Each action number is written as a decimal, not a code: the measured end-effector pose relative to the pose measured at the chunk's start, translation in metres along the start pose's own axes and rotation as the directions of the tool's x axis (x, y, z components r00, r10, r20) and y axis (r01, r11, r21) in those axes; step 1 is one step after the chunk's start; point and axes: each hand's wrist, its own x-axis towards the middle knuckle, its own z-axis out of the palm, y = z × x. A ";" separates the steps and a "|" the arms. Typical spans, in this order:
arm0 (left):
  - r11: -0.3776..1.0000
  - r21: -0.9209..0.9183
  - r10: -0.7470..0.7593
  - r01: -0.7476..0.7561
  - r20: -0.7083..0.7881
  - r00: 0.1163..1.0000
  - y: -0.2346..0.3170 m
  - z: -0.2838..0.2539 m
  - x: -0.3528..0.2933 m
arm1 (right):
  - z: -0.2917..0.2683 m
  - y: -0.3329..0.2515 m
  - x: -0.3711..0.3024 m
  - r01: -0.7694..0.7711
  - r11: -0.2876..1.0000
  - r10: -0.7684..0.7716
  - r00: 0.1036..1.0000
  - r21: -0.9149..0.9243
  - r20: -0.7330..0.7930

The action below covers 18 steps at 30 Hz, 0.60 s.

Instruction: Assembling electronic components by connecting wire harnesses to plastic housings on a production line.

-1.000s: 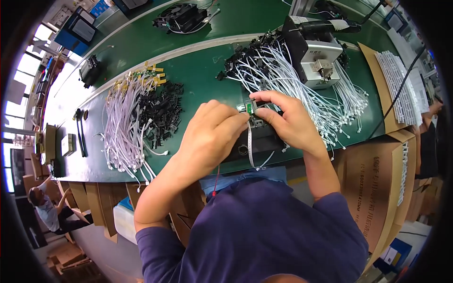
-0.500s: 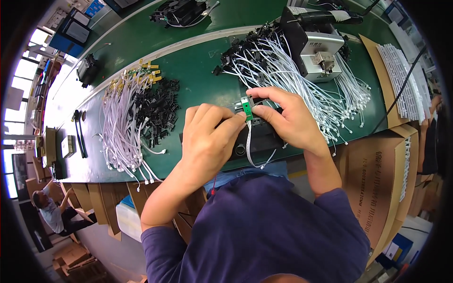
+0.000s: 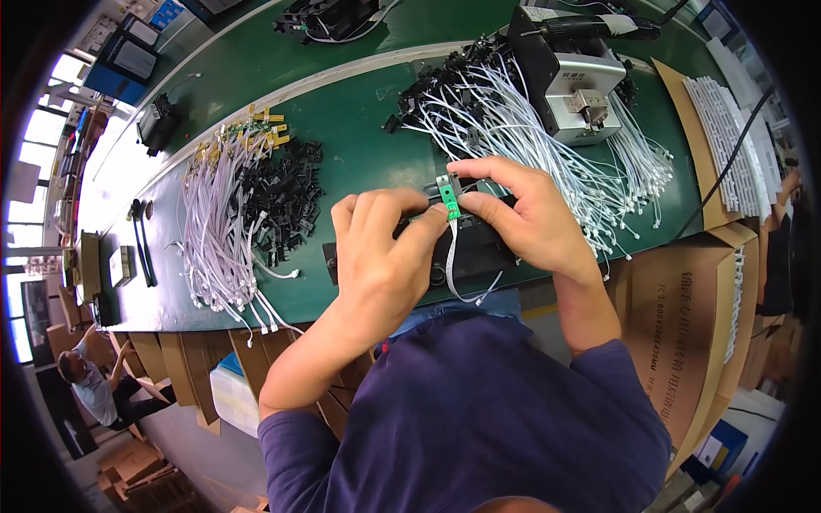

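Shifted slightly toward 3 o'clock: small green circuit board (image 3: 447, 198), long axis 12-to-6, pinched between left hand (image 3: 385, 248) and right hand (image 3: 522, 214); white wire (image 3: 453, 269) trailing toward 6 over worktop (image 3: 359, 128).

The scene was brightly and evenly lit from overhead, with strong daylight blowing out the windows (image 3: 38, 137) at the far left. Soft shadows lay under the hands. The green bench (image 3: 359, 111) showed mild sheen. Fisheye bending curved its edges; black vignette ringed the sharp frame.
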 end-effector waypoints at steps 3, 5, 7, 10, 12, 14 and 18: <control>0.995 -0.058 0.079 -0.078 0.029 0.996 -0.007 0.004 0.003 | -0.003 0.003 0.000 0.043 0.999 -0.043 0.999 -0.006 0.001; 0.994 -0.072 0.085 -0.079 0.079 0.993 -0.009 0.002 0.004 | -0.007 0.000 0.001 -0.029 0.999 0.028 0.998 0.018 0.050; 0.990 -0.101 0.096 -0.093 0.024 0.995 -0.012 0.005 0.003 | -0.018 0.007 0.005 0.057 0.997 -0.058 0.998 -0.048 -0.010; 0.991 -0.095 0.095 -0.091 0.039 0.995 -0.008 -0.002 0.008 | -0.062 0.028 0.027 0.075 0.974 0.041 0.870 0.212 -0.492; 0.994 -0.084 0.073 -0.069 0.046 0.996 -0.004 -0.002 0.009 | -0.120 0.066 0.057 -0.017 1.000 0.024 0.577 0.016 -0.817; 0.988 -0.112 0.107 -0.103 0.034 0.994 0.000 -0.002 0.012 | -0.184 0.119 0.078 -0.108 0.987 0.157 0.549 0.117 -0.821; 0.990 -0.134 0.038 -0.031 0.049 0.998 0.000 -0.005 0.009 | -0.205 0.105 0.108 -0.057 0.875 0.353 0.755 0.481 -0.553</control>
